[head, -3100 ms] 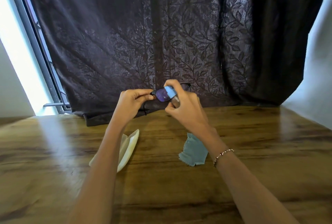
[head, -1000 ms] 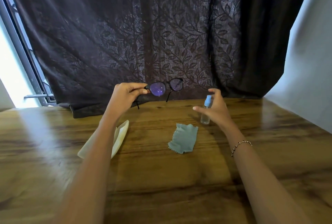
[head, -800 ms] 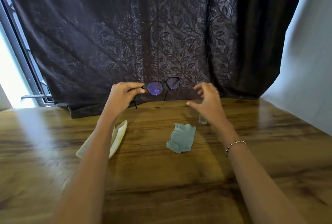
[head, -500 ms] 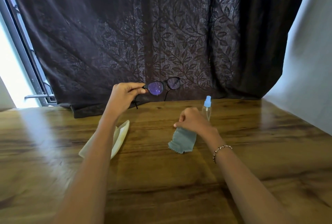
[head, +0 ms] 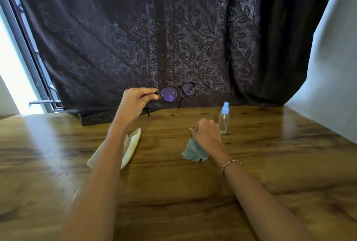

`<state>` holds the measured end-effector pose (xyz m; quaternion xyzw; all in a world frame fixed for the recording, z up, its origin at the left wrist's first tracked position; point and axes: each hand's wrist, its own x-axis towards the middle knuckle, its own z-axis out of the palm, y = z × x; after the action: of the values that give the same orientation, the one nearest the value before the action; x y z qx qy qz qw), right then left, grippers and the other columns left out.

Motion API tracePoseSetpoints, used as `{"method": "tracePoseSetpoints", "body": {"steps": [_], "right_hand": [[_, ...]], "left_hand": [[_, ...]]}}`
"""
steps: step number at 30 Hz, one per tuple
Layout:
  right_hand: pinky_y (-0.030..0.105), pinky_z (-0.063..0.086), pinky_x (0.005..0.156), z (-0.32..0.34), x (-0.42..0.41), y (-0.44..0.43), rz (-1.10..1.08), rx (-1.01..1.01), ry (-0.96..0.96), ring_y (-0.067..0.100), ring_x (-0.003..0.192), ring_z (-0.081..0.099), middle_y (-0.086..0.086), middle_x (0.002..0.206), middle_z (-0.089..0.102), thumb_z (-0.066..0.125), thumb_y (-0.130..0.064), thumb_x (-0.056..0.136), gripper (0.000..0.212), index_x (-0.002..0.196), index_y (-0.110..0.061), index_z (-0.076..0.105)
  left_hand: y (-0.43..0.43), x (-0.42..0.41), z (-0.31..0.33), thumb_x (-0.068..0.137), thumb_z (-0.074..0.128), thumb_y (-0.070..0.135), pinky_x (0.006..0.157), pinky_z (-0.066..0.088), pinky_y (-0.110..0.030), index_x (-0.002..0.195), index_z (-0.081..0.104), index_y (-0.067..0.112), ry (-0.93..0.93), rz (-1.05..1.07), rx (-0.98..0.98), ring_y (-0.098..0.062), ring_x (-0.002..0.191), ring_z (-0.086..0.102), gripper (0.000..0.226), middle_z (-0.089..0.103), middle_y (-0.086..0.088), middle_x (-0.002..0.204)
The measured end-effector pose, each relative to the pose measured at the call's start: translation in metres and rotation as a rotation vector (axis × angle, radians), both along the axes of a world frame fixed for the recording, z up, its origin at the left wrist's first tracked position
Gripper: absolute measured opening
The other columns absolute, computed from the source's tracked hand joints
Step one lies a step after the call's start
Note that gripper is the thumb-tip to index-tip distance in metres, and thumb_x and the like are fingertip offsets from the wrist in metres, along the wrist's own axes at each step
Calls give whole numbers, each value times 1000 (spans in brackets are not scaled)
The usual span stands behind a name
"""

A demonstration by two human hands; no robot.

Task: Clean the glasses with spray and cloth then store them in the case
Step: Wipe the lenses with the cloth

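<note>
left hand (head: 135,103) pinches the glasses (head: 176,93) by the frame's end, held up off the table (head: 270,163). right hand (head: 207,134) is closed on the cloth (head: 194,152), which still touches the wood. spray (head: 224,118) stands upright at its 2 o'clock, case (head: 131,144) open at 9 o'clock.

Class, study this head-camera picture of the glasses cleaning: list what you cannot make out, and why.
- case: left forearm crosses it; open or closed unclear.
- cloth: upper part hidden under the right hand.
- spray bottle: too small to read the liquid level.
- glasses: one hinge hidden in the left hand.
</note>
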<state>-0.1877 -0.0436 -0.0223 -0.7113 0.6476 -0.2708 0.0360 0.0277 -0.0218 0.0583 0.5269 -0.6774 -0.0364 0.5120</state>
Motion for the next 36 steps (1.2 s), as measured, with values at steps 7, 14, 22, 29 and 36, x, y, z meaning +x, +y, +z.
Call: {"method": "tracePoseSetpoints", "body": {"steps": [7,14,22,29,36], "right_hand": [[32,57,69,31,-15,-3,80,418,-1438,19,83,64,9,94,66,54,-16,96,8,99,-10,57],[21,56,68,69,-15,15,187,191,-1757,12,78,65,5,88,67,65,5,84,19,100,-4,63],[0,37,73,104,9,44,259,-736,-673,6,79,60,3,94,68,58,1,88,26,109,-12,66],[28,53,89,96,34,44,366,-864,-232,22,100,67,16,95,71,62,14,81,44,124,4,56],[23,45,92,85,38,38,401,-875,-139,30,102,65,18,101,71,69,10,77,25,101,5,71]], "left_hand": [[2,-2,1,84,66,11,76,34,8,111,68,9,19,-8,0,11,90,55,27,62,12,95],[5,-5,6,84,65,9,80,34,7,111,68,8,-9,-9,-1,5,97,55,27,62,12,95],[8,-7,17,85,62,0,80,35,6,110,69,5,2,-45,-71,27,82,53,26,68,9,84],[8,-11,19,85,59,-4,79,37,4,111,68,3,-1,-79,-65,24,80,56,28,67,9,84],[5,-10,16,84,62,0,82,39,2,111,68,5,14,-77,-52,24,82,55,28,66,10,91]]}}
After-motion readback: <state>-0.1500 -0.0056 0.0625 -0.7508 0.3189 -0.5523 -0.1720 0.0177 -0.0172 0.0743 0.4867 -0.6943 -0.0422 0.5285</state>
